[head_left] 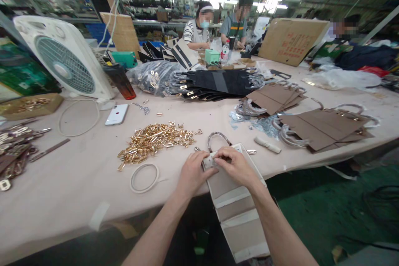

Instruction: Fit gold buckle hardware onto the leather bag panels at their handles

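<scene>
An unfolded handbag piece (238,220), beige inside with pale strips across it, hangs over the table's front edge. Its curved handle (219,134), seemingly wrapped in clear film, rests on the table beyond it. My left hand (195,172) grips the piece's upper left corner, thumb on the inner face. Close beside it, my right hand (235,166) is closed in a pinch at the top of the piece, over a small pale patch; what the fingertips hold is hidden. A heap of gold metal fittings (156,139) lies to the left of my hands.
A tape roll (144,178), a phone (116,114), a tumbler (120,81) and a fan (67,60) stand or lie leftward. Brown bag pieces (327,126) and black ones (221,82) are stacked right and behind. Co-workers (199,29) sit across the table, near a cardboard box (293,41).
</scene>
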The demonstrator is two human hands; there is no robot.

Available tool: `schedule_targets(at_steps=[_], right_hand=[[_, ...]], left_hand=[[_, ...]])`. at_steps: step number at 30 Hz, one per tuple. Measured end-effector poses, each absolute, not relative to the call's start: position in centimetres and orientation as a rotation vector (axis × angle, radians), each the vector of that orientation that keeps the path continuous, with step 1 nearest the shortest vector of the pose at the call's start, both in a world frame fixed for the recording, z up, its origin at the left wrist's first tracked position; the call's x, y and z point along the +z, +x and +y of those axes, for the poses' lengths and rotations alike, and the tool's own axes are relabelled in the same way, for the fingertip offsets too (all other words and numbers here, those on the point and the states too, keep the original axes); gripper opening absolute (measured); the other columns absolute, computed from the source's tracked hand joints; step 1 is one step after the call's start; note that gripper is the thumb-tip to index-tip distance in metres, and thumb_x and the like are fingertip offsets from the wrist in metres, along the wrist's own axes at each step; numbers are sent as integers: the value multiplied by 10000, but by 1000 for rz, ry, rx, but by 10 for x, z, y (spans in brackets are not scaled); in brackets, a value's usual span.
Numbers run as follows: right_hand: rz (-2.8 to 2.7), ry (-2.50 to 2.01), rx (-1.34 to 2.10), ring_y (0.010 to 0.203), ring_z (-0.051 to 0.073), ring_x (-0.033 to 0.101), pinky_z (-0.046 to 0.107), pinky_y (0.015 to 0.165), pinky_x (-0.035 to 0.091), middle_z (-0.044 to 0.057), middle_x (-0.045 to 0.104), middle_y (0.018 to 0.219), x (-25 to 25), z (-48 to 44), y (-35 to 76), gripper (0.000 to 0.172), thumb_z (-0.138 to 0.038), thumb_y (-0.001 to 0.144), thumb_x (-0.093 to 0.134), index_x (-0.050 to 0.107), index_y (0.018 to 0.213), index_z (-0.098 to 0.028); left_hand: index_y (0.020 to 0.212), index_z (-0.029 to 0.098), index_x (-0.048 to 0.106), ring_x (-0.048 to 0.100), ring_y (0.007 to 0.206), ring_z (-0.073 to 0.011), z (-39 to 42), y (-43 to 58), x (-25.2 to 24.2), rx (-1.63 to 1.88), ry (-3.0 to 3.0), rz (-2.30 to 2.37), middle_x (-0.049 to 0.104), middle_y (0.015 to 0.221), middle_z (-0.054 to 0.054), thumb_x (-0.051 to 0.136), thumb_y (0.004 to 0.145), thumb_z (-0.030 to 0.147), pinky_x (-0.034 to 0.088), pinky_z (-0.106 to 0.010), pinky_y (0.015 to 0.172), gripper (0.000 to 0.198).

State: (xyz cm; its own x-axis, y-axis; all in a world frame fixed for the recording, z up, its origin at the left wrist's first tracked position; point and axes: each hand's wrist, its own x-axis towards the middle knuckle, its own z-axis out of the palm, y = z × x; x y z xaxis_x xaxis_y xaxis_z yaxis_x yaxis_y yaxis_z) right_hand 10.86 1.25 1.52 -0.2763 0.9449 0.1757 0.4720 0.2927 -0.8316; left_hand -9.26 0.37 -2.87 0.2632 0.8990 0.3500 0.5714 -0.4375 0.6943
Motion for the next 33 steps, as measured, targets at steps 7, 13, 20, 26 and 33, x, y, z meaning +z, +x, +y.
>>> schedule_targets(at_steps=[7, 13, 20, 26, 33], right_hand=[[-1929, -1290, 785, 1059, 234, 652, 398, 1008, 468, 41, 738, 1029, 2, 16, 101, 104, -240, 893, 719, 812, 878, -283], [-1924, -1337, 692, 1040, 235, 643, 413, 996, 455, 43, 735, 1008, 1, 16, 95, 110, -211, 899, 720, 809, 890, -275], [-1964, -1360, 588, 1017, 236, 634, 415, 974, 456, 42, 733, 982, -3, 16, 90, 111, -193, 893, 738, 809, 895, -277], [-2025, -1336, 495, 1025, 245, 628, 417, 964, 463, 43, 723, 1011, -2, 13, 90, 112, -185, 907, 729, 784, 959, -267], [-1958, -1368, 433, 1159, 299, 618, 479, 1049, 467, 78, 715, 1185, -3, 8, 86, 327, -185, 876, 743, 695, 1191, -258]], left_hand=[[1175, 227, 685, 671, 1146, -278, 3, -92, -28, 1038, 2078, 1338, 733, 1202, -88, 853, 828, 378, 541, -453, 1011, 413], [1174, 233, 684, 669, 1135, -271, 4, -93, -30, 1045, 2076, 1327, 732, 1195, -78, 874, 805, 345, 537, -443, 1006, 430], [1171, 232, 681, 653, 1127, -267, 3, -93, -26, 1015, 2061, 1329, 726, 1188, -70, 876, 802, 306, 531, -430, 996, 423], [1177, 238, 674, 649, 1127, -263, 3, -93, -25, 1037, 2060, 1300, 721, 1185, -67, 845, 833, 310, 527, -441, 1009, 391], [1217, 243, 654, 646, 1159, -267, 3, -93, -29, 1054, 2086, 1324, 711, 1223, -75, 822, 841, 306, 535, -460, 1034, 417]])
